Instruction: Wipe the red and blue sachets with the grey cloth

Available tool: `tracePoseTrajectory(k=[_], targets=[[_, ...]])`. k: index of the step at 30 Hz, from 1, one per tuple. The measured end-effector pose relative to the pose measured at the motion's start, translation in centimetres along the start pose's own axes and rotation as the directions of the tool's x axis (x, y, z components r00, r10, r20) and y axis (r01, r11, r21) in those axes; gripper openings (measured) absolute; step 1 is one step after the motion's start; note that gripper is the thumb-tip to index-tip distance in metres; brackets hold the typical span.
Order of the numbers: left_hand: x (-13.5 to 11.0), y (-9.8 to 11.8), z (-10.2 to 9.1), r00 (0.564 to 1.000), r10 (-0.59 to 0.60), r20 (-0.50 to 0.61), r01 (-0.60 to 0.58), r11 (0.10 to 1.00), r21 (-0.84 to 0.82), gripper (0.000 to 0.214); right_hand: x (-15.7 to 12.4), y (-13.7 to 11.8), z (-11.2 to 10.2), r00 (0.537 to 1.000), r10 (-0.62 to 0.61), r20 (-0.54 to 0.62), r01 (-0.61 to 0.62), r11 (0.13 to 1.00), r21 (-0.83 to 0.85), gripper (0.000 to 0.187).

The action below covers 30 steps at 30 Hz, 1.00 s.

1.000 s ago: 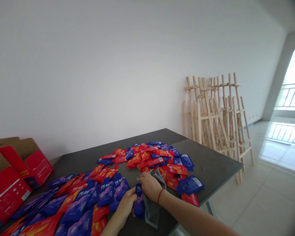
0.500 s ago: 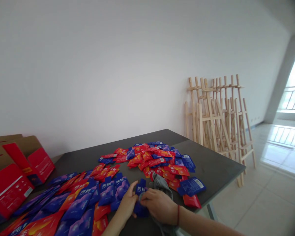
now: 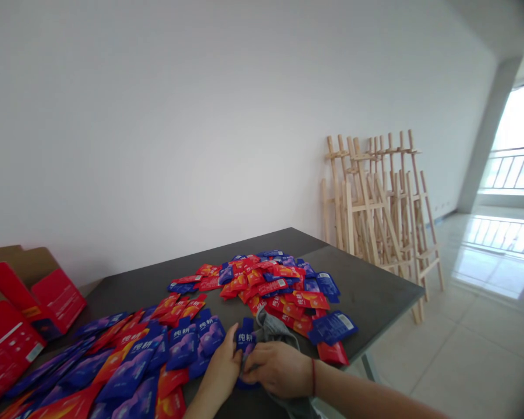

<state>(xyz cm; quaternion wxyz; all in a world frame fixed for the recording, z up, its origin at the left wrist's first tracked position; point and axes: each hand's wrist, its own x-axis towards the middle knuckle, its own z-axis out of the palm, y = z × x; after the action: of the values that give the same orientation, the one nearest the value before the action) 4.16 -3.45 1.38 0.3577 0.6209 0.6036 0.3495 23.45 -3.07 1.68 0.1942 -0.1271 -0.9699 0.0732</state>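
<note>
My left hand [image 3: 220, 369] pinches the left edge of a small blue packet [image 3: 245, 339] near the front of the dark table [image 3: 371, 291]. My right hand [image 3: 279, 368], with a red string at its wrist, is closed on a grey cloth [image 3: 274, 327] and presses it against the same packet. Rows of blue and red packets [image 3: 135, 355] lie flat to the left of my hands. A loose heap of red and blue packets [image 3: 279, 282] sits just beyond the cloth.
Red and brown cardboard boxes [image 3: 21, 308] stand open at the table's left end. Several wooden easels [image 3: 375, 198] lean against the white wall past the table's right corner. A tiled floor [image 3: 463, 337] runs to a bright balcony door at far right.
My right hand slid back toward me with the cloth over the blue packet. My left hand moved up to the packet's left edge. The camera view shifted slightly.
</note>
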Motion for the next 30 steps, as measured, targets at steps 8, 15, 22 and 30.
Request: tracePoseTrajectory(k=[8,15,22,30], targets=[[0.1,1.4,-2.3,0.981,0.036,-0.193,-0.044,0.998,-0.039,0.063,-0.8,-0.4,0.1,0.985,0.172,0.034,-0.169,0.983,-0.071,0.027],[0.2,2.4,-0.8,1.000,-0.012,0.002,0.012,0.996,-0.094,0.060,2.2,1.5,-0.7,0.794,0.595,-0.127,-0.583,0.804,0.118,0.032],[0.3,0.5,1.8,0.991,-0.006,0.133,0.025,0.990,-0.138,0.038,4.3,2.4,-1.1,0.652,0.758,-0.027,-0.754,0.651,0.089,0.035],[-1.5,1.8,-0.1,0.933,0.357,-0.030,-0.314,0.856,0.411,0.014,4.2,3.2,-1.6,0.613,0.789,-0.029,-0.784,0.612,0.104,0.043]])
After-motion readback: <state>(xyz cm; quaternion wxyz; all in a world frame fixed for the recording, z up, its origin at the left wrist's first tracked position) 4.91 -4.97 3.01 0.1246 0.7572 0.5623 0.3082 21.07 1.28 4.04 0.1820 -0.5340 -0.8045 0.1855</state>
